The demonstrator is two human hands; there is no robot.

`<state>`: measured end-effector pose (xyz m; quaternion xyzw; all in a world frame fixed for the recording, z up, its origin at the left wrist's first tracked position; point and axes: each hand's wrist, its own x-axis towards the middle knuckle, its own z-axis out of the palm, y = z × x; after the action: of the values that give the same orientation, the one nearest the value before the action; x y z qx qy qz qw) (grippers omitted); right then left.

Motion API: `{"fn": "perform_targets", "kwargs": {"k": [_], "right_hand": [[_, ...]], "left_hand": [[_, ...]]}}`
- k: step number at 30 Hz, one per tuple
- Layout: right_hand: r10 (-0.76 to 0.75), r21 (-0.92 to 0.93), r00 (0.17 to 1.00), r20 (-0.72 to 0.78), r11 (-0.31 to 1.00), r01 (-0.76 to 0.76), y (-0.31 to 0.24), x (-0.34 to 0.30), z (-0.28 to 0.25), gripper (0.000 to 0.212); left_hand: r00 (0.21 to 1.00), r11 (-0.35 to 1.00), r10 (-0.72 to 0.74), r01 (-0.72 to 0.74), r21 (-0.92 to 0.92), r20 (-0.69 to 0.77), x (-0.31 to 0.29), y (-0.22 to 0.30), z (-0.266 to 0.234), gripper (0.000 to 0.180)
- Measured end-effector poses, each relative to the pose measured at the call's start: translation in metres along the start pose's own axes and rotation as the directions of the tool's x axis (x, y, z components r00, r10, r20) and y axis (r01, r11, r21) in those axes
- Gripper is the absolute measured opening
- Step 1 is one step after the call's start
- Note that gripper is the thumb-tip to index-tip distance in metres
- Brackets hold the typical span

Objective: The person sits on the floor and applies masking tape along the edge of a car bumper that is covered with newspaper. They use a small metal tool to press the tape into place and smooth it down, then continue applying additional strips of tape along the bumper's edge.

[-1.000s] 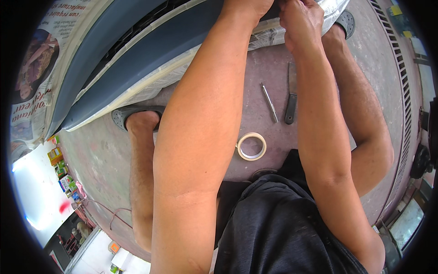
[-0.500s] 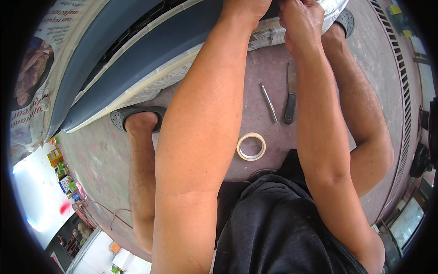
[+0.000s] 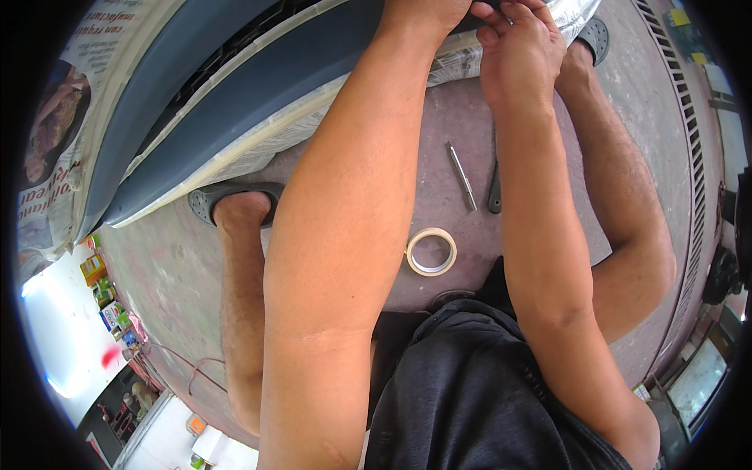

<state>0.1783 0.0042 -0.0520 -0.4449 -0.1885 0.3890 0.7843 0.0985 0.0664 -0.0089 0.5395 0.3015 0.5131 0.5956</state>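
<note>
A grey-blue car bumper (image 3: 243, 98), edged with masking tape and newspaper (image 3: 458, 64), stretches across the upper left. My left hand (image 3: 427, 14) is by its upper part, with the fingers hidden beyond the frame's top edge. Close to its right, my right hand (image 3: 523, 55) has its fingers curled and pinched together, and a small glint shows between them. What they grip is too small to name. On the floor below lie a slim silver pen-like tool (image 3: 462, 176), a roll of masking tape (image 3: 431, 252) and a putty knife (image 3: 494, 184), partly covered by my right forearm.
My feet, in grey clogs (image 3: 205, 205), stand on either side on the stained concrete floor (image 3: 345, 258). A slotted drain grate (image 3: 689, 133) runs along the right. Several small boxes (image 3: 98, 270) and a thin hose (image 3: 192, 368) lie at the left.
My right hand has turned and come slightly down, so its curled fingers show more. The right forearm has shifted left and now covers most of the putty knife. The left arm barely differs.
</note>
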Motion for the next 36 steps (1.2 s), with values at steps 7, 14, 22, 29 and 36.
{"fn": "perform_targets", "kwargs": {"k": [7,14,22,29,36], "right_hand": [[0.111,0.172,0.989,0.102,0.977,-0.127,-0.006,0.012,-0.003,0.028],[0.150,0.251,0.982,0.113,0.952,-0.175,-0.008,0.020,-0.005,0.027],[0.224,0.316,0.972,0.075,0.919,-0.237,-0.016,0.023,0.000,0.021],[0.233,0.325,0.969,0.085,0.913,-0.248,-0.019,0.018,0.003,0.021],[0.215,0.317,0.972,0.091,0.919,-0.233,-0.019,0.013,0.009,0.022]], "left_hand": [[0.999,0.998,0.053,-0.053,0.024,0.010,0.009,-0.008,-0.002,0.019],[0.999,0.995,0.051,-0.051,0.083,-0.005,0.009,-0.003,0.004,0.020],[0.997,0.997,0.068,-0.067,-0.025,0.049,0.011,-0.009,0.002,0.020],[0.988,0.983,0.152,-0.155,0.101,0.038,0.011,-0.009,0.000,0.025],[0.990,0.980,0.142,-0.138,0.141,-0.014,0.006,-0.001,0.002,0.024]]}}
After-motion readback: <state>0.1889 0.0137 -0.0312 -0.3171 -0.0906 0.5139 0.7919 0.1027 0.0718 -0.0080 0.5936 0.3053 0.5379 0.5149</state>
